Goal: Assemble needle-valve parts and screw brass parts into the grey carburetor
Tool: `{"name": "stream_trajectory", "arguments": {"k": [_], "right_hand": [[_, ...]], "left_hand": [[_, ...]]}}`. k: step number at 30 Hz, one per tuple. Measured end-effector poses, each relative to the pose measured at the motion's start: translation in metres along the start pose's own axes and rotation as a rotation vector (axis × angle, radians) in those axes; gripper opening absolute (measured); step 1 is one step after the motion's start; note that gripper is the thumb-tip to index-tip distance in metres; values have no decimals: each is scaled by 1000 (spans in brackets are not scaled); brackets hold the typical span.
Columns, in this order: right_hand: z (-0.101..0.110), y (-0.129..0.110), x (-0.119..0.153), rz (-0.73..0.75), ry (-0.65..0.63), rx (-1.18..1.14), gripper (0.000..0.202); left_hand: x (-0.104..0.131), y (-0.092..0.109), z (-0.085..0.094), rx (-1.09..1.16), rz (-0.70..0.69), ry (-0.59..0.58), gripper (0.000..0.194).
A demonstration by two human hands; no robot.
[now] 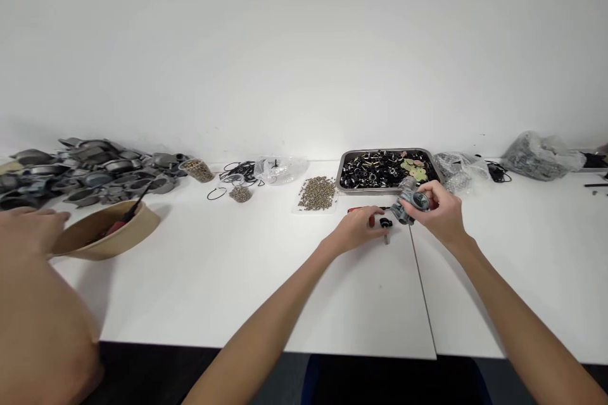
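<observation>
My right hand grips a grey metal carburetor body, its round opening facing me. Close to its left, my left hand has thumb and forefinger around a small black fitting with a short brass-coloured stem pointing down. Whether the fitting also rests on the table cannot be seen. Behind my left hand lies a screwdriver with a red handle, partly hidden by the fingers.
A metal tray holds black fittings and yellow-green discs. Left of it are brass pieces, black rings and grey castings. Another person's arm reaches beside a tan bowl. Plastic bags stand right.
</observation>
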State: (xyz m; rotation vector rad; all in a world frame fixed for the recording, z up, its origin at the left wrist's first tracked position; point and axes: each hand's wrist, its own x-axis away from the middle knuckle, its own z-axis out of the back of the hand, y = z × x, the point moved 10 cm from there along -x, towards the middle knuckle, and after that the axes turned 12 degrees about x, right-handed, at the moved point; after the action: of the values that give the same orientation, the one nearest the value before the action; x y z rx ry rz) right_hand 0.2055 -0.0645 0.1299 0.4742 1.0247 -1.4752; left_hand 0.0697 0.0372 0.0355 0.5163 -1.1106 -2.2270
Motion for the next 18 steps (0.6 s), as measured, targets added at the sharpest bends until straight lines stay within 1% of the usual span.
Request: {"name": "stream_trajectory", "arguments": {"k": [1, 3, 6, 8, 12, 15, 18], "right_hand": [[-2, 6, 0, -31, -19, 12, 30], [-7, 17, 0, -78, -78, 36, 32], [-18, 22, 0, -77, -213, 81, 33], [-23, 18, 1, -49, -296, 110, 34], [-24, 1, 6, -25, -437, 132, 33], [-19, -13, 19, -26, -525, 116, 32], [-11, -25, 34, -31, -550, 114, 32]], "left_hand": [[0, 0, -6, -43, 2, -12, 40], [-1, -1, -14, -88, -2, 8, 32], [-4, -5, -13, 31, 4, 101, 16], [-5, -5, -9, 125, 8, 148, 13], [4, 0, 0, 183, 7, 196, 18], [20, 1, 4, 242, 33, 225, 18], [44, -3, 10, 305, 70, 292, 17]]}}
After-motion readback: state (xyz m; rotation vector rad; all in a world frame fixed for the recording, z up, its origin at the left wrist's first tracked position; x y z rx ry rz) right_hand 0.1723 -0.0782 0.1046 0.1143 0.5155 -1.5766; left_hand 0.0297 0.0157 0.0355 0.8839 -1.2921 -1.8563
